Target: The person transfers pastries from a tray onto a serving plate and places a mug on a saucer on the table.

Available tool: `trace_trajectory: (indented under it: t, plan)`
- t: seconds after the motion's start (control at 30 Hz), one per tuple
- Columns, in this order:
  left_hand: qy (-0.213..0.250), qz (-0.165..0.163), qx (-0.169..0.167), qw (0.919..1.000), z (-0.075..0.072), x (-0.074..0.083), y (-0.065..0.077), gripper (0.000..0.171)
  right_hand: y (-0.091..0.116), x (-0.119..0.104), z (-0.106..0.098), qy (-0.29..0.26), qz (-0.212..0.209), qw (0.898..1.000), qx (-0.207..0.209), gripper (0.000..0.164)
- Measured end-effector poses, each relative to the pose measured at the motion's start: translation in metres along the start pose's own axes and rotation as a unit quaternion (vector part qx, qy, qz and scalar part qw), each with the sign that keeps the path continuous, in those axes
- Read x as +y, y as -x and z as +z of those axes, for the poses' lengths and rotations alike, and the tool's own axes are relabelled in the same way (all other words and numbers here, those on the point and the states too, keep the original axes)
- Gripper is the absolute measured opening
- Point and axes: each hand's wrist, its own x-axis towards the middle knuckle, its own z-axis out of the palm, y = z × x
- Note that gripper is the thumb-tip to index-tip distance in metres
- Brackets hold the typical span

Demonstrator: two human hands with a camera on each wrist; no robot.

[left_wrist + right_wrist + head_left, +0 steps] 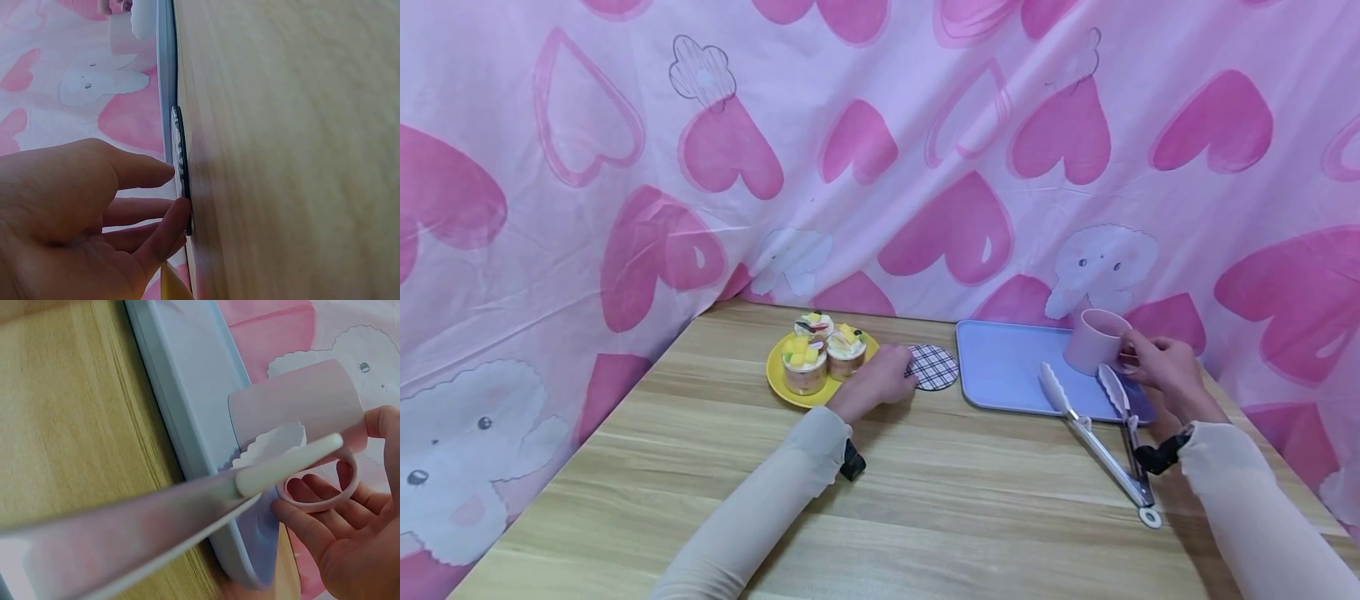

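Observation:
A round white coaster with dark plaid lines point(934, 367) lies on the table. My left hand point(880, 379) is at its left edge. In the left wrist view, the thumb point(147, 172) and fingertips pinch the thin edge of the coaster point(177, 140). At the right, a pink mug point(1093, 343) stands upright on a blue tray point(1011, 367). My right hand point(1168, 371) holds the mug by its handle side. From the right wrist, fingers show around the handle point(322, 503), with another digit touching the mug near its rim.
Metal tongs with white tips point(1105, 454) lie spread, their tips over the tray's front edge, before the mug. A yellow plate point(775, 379) with several dessert cups point(805, 375) sits left of the coaster. A pink heart-patterned curtain point(850, 208) hangs behind the table.

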Motion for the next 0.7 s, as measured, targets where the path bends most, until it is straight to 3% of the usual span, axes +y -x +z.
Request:
trace_trajectory:
  t: [0.33, 0.7]
  plan:
    - [0.027, -0.011, -0.011, 0.9995, 0.005, -0.008, -0.009, 0.02, -0.004, 0.001, 0.001, -0.017, 0.061, 0.998, 0.008, 0.09]
    - [0.04, -0.006, -0.014, 0.9991, 0.008, -0.012, -0.014, 0.016, -0.008, 0.002, -0.001, -0.056, 0.074, 0.996, -0.016, 0.087]
